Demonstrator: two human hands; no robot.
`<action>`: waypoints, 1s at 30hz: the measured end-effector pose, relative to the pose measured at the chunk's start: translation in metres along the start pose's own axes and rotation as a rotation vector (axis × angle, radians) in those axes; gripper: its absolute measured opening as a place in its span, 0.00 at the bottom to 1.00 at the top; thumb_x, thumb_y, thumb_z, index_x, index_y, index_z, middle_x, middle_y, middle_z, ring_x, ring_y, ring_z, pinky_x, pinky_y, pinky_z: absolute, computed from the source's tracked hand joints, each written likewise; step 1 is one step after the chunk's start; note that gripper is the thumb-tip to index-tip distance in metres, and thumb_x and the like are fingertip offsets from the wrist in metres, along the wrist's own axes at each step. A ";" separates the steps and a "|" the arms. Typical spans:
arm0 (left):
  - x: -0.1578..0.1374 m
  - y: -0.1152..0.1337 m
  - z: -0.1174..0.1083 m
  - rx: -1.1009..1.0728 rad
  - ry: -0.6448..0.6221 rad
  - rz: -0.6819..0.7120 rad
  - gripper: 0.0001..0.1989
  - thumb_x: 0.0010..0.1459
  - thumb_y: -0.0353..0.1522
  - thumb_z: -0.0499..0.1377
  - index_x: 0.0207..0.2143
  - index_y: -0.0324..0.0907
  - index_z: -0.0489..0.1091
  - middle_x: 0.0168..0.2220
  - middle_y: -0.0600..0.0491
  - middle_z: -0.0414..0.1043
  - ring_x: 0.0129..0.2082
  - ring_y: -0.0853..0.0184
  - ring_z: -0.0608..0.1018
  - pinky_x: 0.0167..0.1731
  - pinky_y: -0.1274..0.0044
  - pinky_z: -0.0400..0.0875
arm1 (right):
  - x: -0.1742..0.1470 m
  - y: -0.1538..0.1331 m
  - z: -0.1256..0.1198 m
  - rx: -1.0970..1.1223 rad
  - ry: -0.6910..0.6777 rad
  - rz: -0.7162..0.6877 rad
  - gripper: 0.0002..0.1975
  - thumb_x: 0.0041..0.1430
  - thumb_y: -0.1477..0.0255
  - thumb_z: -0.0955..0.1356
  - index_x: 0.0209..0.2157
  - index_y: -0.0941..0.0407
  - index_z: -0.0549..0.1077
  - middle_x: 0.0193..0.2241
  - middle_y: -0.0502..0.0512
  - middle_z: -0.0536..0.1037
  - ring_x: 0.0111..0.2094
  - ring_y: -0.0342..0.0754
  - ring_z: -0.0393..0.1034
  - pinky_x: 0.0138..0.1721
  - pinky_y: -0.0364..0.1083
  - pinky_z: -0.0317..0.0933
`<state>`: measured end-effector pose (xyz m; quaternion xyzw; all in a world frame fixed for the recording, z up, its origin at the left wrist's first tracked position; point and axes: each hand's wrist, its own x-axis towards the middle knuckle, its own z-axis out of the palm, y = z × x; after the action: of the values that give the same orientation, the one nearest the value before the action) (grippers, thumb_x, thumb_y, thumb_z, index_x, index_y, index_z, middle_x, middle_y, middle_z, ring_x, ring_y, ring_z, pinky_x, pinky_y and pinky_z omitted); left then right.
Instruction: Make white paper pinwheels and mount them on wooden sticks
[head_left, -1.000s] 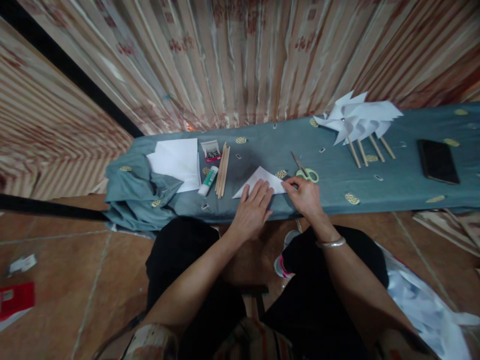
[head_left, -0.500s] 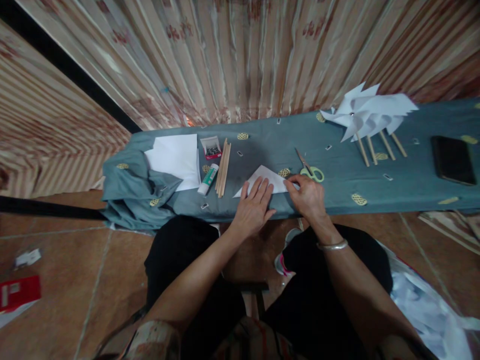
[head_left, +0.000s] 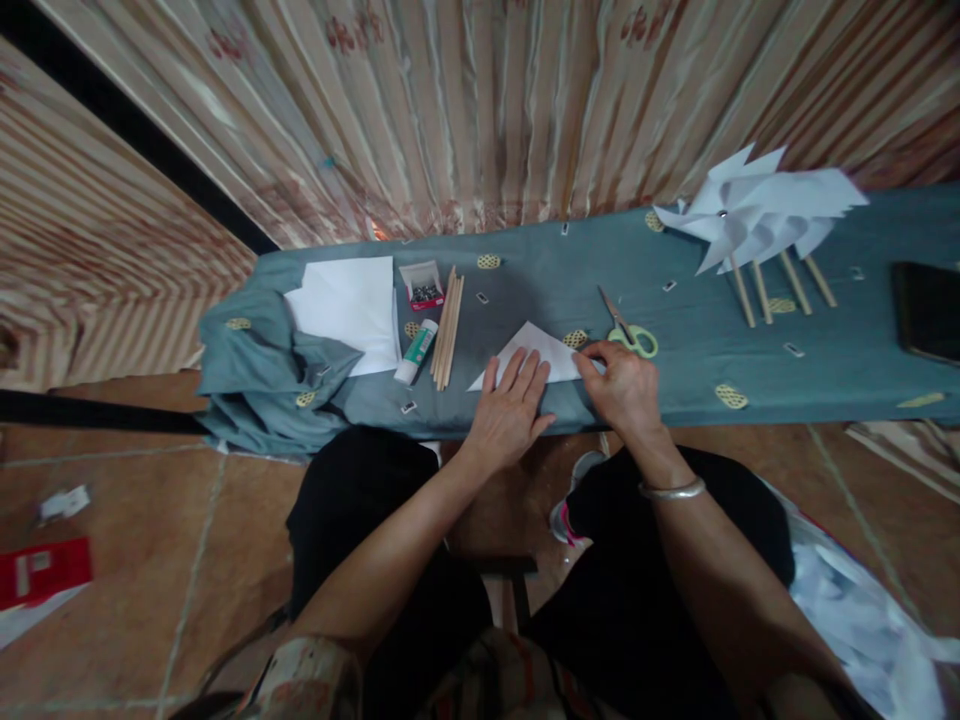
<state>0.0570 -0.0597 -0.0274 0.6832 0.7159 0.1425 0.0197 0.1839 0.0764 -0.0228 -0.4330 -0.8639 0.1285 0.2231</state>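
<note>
A sheet of white paper (head_left: 534, 345), folded into a triangle, lies near the front edge of the cloth-covered table (head_left: 525, 290). My left hand (head_left: 512, 405) rests on it with the fingers stretched out flat. At the paper's right corner, my right hand (head_left: 624, 390) is closed, thumb and index finger pressed together on the folded edge. Scissors with light green handles (head_left: 634, 338) lie just beyond my right hand. Left of the paper are several wooden sticks (head_left: 448, 330), a glue stick (head_left: 416, 352) and a small open box of pins (head_left: 424, 287).
A stack of white paper (head_left: 345, 310) lies at the left, beside bunched cloth. Several paper pinwheels (head_left: 757, 215) on sticks lie at the right, with a dark phone (head_left: 926, 310) past them. A curtain (head_left: 480, 120) hangs behind. A plastic bag (head_left: 862, 610) sits on the floor at right.
The view has shifted slightly, so the pinwheels and phone appear farther right. Both hands stay on the folded paper, and my right hand still pinches its right corner.
</note>
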 end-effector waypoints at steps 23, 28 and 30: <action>0.001 0.000 0.006 0.071 -0.026 -0.006 0.33 0.64 0.46 0.51 0.64 0.34 0.55 0.67 0.38 0.54 0.68 0.50 0.55 0.64 0.54 0.48 | -0.003 -0.005 0.002 -0.105 0.010 -0.092 0.20 0.65 0.61 0.61 0.42 0.62 0.76 0.39 0.66 0.79 0.43 0.59 0.72 0.46 0.53 0.62; 0.000 -0.001 0.011 0.086 -0.001 0.004 0.35 0.64 0.48 0.50 0.64 0.33 0.55 0.66 0.37 0.54 0.68 0.49 0.55 0.64 0.54 0.48 | -0.015 -0.008 0.009 -0.077 0.058 -0.142 0.29 0.63 0.55 0.61 0.56 0.64 0.67 0.53 0.70 0.73 0.54 0.62 0.65 0.53 0.58 0.58; 0.000 -0.001 0.012 0.093 -0.004 0.002 0.35 0.63 0.48 0.50 0.64 0.32 0.54 0.66 0.37 0.54 0.68 0.49 0.55 0.64 0.54 0.48 | -0.020 -0.009 0.012 -0.094 0.059 -0.131 0.31 0.63 0.56 0.62 0.58 0.64 0.64 0.56 0.71 0.70 0.57 0.63 0.62 0.55 0.59 0.56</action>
<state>0.0584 -0.0571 -0.0391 0.6844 0.7211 0.1076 -0.0109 0.1823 0.0541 -0.0348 -0.3889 -0.8885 0.0601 0.2358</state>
